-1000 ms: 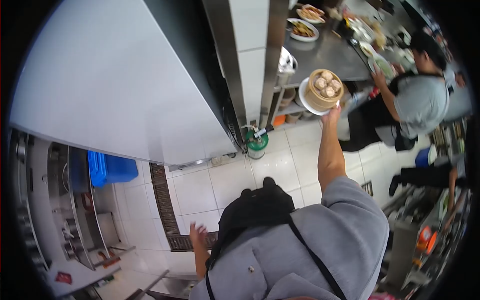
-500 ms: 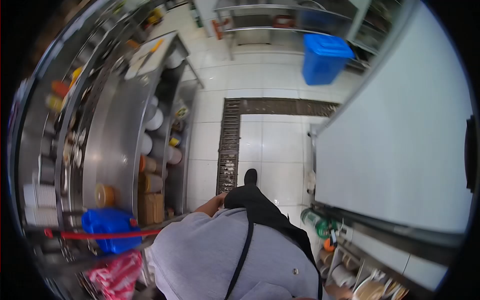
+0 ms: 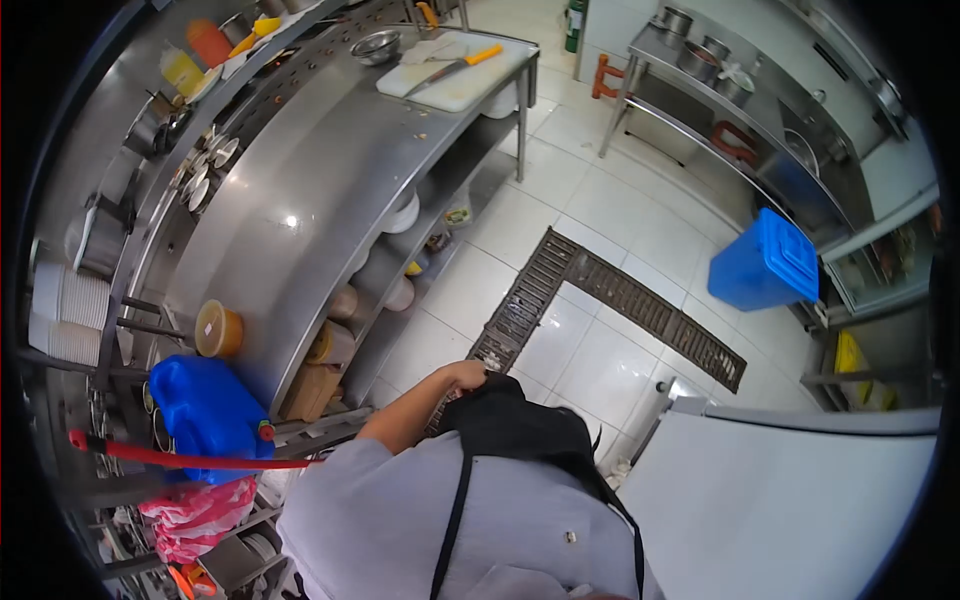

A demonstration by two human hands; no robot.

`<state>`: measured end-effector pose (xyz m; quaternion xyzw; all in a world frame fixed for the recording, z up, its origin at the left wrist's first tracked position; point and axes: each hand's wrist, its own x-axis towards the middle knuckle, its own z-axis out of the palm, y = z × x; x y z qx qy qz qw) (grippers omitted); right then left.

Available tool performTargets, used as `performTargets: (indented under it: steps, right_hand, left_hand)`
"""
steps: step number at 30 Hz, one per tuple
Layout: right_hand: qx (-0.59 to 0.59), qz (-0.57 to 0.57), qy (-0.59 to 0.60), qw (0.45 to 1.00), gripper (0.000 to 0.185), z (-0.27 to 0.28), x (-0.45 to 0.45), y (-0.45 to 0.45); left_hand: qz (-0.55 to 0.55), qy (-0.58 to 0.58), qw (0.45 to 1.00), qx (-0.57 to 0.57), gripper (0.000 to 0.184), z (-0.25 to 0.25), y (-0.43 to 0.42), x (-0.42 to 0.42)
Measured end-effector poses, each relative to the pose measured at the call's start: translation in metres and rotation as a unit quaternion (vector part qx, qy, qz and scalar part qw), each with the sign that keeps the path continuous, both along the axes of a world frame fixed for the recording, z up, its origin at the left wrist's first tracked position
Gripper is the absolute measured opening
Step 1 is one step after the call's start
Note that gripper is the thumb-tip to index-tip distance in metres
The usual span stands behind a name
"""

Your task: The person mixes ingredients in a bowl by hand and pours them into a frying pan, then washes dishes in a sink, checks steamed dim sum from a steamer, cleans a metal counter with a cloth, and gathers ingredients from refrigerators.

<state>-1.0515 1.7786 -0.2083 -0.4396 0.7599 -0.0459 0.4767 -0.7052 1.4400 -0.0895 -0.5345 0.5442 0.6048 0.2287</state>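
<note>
My left hand (image 3: 466, 375) is beside the upper edge of my black apron (image 3: 515, 420). Its fingers look curled together, and I cannot make out what they hold, if anything. The grey floor drain (image 3: 500, 330) runs just beyond this hand. My right hand is out of view, and so is the bamboo steamer.
To the left stands a steel counter (image 3: 290, 215) with a cutting board (image 3: 440, 88), a knife (image 3: 465, 65) and a tub (image 3: 218, 330). A blue jerrycan (image 3: 205, 405) is near it. A blue bin (image 3: 765, 262) and a white panel (image 3: 770, 500) are on the right.
My view has swung from the dumpling steamer and the co-worker to the counter. The right hand and steamer have left view. My left hand shows more clearly beside the apron.
</note>
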Motion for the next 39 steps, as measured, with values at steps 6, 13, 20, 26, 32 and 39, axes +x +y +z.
performTargets:
  steps: [6,13,20,26,32,39]
  right_hand:
    - [-0.031,0.097,0.211,0.972,0.044,0.013,-0.126,-0.299]
    - [-0.507,0.182,0.122,0.834,0.032,0.193,-0.012,-0.788]
    - [-0.666,0.382,0.208,0.606,0.048,0.256,0.136,-1.113]
    - [-0.504,0.599,0.180,0.595,0.028,0.264,0.133,-1.150]
    - [-0.283,0.283,-0.212,0.892,0.029,0.268,0.039,-1.091]
    - [-0.108,-0.014,-0.331,0.937,0.037,0.191,-0.069,-0.930]
  left_hand:
    - [0.007,0.002,0.971,-0.239,0.031,0.057,-0.055,0.026]
    - [0.319,0.103,0.909,-0.248,0.032,0.125,-0.181,0.042]
    - [0.570,0.128,0.722,-0.371,0.028,0.225,-0.328,0.021]
    - [0.631,0.078,0.682,-0.362,0.026,0.229,-0.336,0.021]
    - [0.663,0.005,0.655,-0.362,0.028,0.231,-0.382,0.061]
    - [0.499,0.065,0.693,-0.515,0.024,0.247,-0.636,0.087]
